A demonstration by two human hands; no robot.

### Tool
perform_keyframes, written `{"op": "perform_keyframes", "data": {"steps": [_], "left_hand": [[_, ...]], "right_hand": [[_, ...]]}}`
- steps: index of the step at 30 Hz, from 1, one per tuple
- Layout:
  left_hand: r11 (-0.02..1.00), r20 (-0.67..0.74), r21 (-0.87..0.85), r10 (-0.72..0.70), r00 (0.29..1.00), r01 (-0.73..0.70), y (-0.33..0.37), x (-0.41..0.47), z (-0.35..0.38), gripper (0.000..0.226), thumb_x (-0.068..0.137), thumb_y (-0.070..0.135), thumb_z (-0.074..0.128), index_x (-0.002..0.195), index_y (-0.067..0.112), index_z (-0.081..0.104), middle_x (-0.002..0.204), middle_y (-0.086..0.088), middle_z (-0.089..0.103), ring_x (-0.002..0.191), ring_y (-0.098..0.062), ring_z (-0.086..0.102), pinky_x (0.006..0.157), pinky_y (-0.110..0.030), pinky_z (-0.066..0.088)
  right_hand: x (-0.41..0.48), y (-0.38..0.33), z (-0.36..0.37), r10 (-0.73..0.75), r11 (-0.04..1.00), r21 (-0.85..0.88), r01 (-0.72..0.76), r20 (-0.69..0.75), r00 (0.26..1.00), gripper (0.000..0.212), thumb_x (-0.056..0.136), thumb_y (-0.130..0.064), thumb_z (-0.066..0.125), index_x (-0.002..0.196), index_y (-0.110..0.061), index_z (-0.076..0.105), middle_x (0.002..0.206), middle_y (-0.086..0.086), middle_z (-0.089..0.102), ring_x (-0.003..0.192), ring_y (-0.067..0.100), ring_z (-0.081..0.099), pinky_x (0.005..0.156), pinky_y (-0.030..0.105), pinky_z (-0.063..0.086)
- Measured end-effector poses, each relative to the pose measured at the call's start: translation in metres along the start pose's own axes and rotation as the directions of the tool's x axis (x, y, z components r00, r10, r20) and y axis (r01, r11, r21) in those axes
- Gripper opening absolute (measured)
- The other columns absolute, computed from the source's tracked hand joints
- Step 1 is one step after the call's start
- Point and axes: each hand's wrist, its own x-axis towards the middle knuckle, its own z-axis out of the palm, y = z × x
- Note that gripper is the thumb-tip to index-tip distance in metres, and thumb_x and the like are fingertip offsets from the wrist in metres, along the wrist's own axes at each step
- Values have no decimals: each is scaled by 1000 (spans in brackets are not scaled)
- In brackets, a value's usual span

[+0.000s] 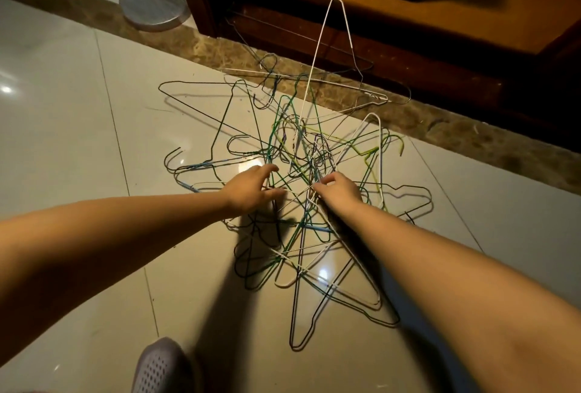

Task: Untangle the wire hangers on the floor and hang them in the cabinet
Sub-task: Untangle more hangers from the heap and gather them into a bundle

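A tangled pile of wire hangers (298, 153) in white, green, blue, yellow and dark colours lies on the glossy tiled floor. One white hanger (317, 53) sticks up out of the pile and leans toward the dark wooden cabinet (408, 56) behind. My left hand (251, 190) rests on the left middle of the pile, fingers spread among the wires. My right hand (338, 188) is just to its right, fingers pinched on wires at the centre of the tangle.
A round metal stand base (154, 6) with a cable sits at the back left. A brown marble strip (201, 46) runs along the cabinet's foot. My shoe (160, 367) shows at the bottom edge. Bare tiles extend to the left.
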Motion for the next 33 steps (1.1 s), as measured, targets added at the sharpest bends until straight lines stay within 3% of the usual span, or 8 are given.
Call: {"op": "perform_keyframes", "data": {"steps": [4, 9, 14, 18, 23, 27, 33], "left_hand": [[998, 145, 47, -42, 988, 36, 4, 19, 5, 51, 88, 41, 57, 131, 15, 49, 123, -10, 58, 109, -22, 55, 82, -24, 39], [972, 140, 223, 42, 989, -73, 3, 28, 10, 32, 89, 20, 59, 120, 14, 59, 115, -10, 56, 101, -23, 57, 78, -22, 39], [959, 38, 247, 131, 991, -137, 9, 31, 14, 25, 93, 16, 51, 114, 13, 64, 116, -8, 62, 106, -22, 56, 85, -25, 39], [950, 2, 277, 147, 989, -142, 9, 29, 15, 25, 94, 20, 50, 113, 16, 65, 115, -6, 64, 104, -23, 57, 80, -26, 40], [952, -7, 270, 152, 988, -145, 11, 27, 12, 24, 95, 19, 49, 112, 16, 64, 113, -5, 65, 101, -21, 58, 78, -25, 39], [955, 9, 267, 130, 992, -127, 10, 28, 10, 24, 95, 20, 49, 113, 16, 64, 113, -5, 66, 99, -21, 59, 80, -27, 43], [947, -14, 305, 110, 994, -100, 10, 25, 8, 24, 95, 23, 49, 111, 18, 66, 108, -4, 68, 96, -21, 61, 75, -26, 43]], "right_hand": [[18, -8, -8, 83, 992, 102, -79, -43, 996, 47, 88, -29, 62, 130, -13, 47, 128, 7, 55, 110, 24, 54, 77, 24, 37], [31, -6, -23, -38, 998, -46, 42, 93, 995, 38, 89, -20, 59, 127, -19, 56, 130, 4, 57, 112, 22, 56, 96, 30, 45], [34, -5, -39, -154, 956, -252, 148, -5, 988, 35, 88, -35, 60, 118, -18, 60, 118, 2, 62, 105, 22, 57, 79, 24, 39], [38, 1, -54, -149, 970, -211, 118, -137, 979, 34, 85, -49, 59, 99, -19, 58, 102, 3, 63, 91, 22, 56, 70, 26, 39], [44, 9, -78, -147, 978, -178, 106, -237, 960, 23, 86, -41, 63, 87, -19, 57, 85, -1, 57, 80, 18, 50, 67, 25, 34], [49, 6, -95, -174, 978, -162, 131, -296, 939, 23, 91, -34, 58, 100, -14, 63, 88, 1, 57, 82, 18, 51, 71, 24, 35], [45, 7, -116, -248, 965, -8, 261, -342, 906, 22, 90, -29, 60, 102, -11, 64, 82, 2, 61, 78, 17, 57, 68, 24, 40]]}}
